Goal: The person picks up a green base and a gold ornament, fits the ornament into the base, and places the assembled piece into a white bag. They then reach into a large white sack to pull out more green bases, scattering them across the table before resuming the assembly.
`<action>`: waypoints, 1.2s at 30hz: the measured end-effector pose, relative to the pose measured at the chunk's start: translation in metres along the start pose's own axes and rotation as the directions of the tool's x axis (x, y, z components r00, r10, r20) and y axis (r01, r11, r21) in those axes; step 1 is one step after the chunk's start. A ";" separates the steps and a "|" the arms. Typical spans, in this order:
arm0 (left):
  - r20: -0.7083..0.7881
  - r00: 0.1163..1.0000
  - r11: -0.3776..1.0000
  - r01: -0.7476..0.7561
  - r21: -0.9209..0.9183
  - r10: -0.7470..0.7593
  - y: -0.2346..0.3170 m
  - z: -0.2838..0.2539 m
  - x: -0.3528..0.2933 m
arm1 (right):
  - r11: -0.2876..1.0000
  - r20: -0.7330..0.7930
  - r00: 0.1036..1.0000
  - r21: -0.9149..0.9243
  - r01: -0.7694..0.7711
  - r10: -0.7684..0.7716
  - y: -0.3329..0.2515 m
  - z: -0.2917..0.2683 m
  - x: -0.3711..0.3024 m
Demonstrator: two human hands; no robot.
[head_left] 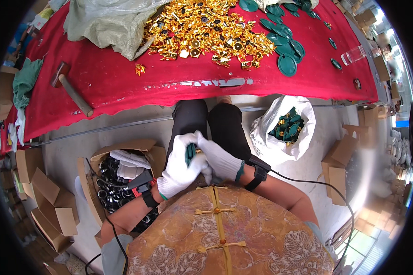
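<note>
My left hand [176, 169], in a white knit glove, is closed around a dark green disc-shaped piece [189, 155] over my lap. A bit of gold shows beside the green, mostly hidden by the fingers. My right hand [220, 157], gloved the same way, is closed against that piece from the other side. On the red-covered table ahead lies a big heap of shiny gold parts [202, 32], some with dark round bases. Green round discs [287, 65] are spread to the heap's right. One gold part [140, 69] lies apart at the near left.
A white sack [303, 142] of green-and-gold pieces stands at right. At left is an open carton [124, 149] with black round parts and white gloves. A hammer [75, 95], a woven sack [105, 27] and a clear plastic cylinder [353, 55] lie on the table. A cable [316, 183] runs from my right wrist.
</note>
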State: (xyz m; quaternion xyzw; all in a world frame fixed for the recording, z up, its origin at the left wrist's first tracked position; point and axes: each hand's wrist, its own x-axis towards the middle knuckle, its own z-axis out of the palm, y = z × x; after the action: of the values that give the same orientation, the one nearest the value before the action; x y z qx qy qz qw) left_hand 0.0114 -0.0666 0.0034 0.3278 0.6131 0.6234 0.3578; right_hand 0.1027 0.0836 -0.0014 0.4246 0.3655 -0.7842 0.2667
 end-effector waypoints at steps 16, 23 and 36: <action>0.034 0.978 0.961 0.194 0.198 -0.204 -0.014 0.005 0.004 | -0.181 0.229 0.182 -0.952 0.246 -0.956 0.044 -0.010 0.033; 0.064 0.887 0.856 0.459 -0.239 -0.458 0.001 0.021 0.015 | 0.068 0.091 0.394 -0.926 0.371 -0.914 0.032 -0.023 0.006; 0.272 0.739 0.212 0.488 -0.847 -0.616 0.008 0.010 0.038 | 0.263 -0.224 -0.164 -0.924 -0.279 -0.961 -0.023 -0.198 -0.159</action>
State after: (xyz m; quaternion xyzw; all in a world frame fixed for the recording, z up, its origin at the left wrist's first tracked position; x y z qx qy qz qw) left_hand -0.0008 -0.0290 0.0101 -0.1875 0.2918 0.6941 0.6308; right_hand 0.2581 0.2732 0.0700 0.4396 0.8697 0.0014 -0.2243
